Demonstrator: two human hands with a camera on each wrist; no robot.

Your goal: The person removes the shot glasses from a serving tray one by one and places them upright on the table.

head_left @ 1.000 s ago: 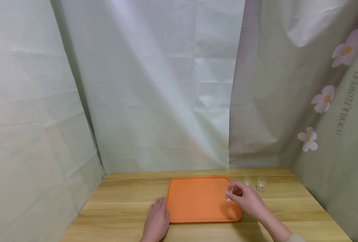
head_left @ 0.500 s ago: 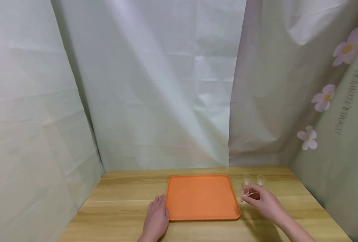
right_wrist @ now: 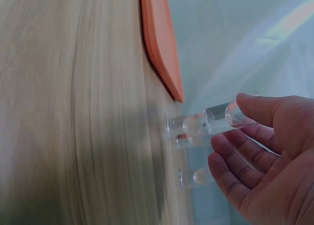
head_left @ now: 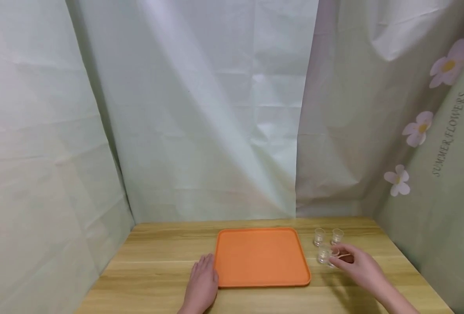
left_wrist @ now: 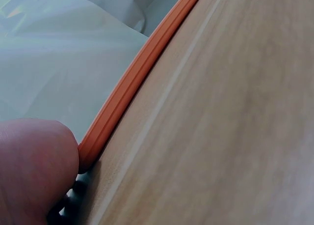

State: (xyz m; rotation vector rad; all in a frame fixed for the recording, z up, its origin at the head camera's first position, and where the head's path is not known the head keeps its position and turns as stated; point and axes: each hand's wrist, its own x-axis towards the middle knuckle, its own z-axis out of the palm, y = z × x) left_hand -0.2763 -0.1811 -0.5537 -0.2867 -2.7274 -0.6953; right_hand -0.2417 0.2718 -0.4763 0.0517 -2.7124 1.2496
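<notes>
My right hand pinches a clear shot glass by its rim, between thumb and fingers, just above the table right of the orange tray. Another shot glass stands on the table right beside the held one. Two more stand farther back, a left one and a right one. My left hand lies with fingers extended along the tray's left edge; in the left wrist view its thumb is against the tray's rim.
The wooden table carries all of this. Pale green curtains enclose it at the back and both sides, with printed flowers on the right one.
My right hand has carried the held shot glass from over the tray's right side to the right, past its edge. A standing shot glass has come into view beside it. The left hand stays put.
</notes>
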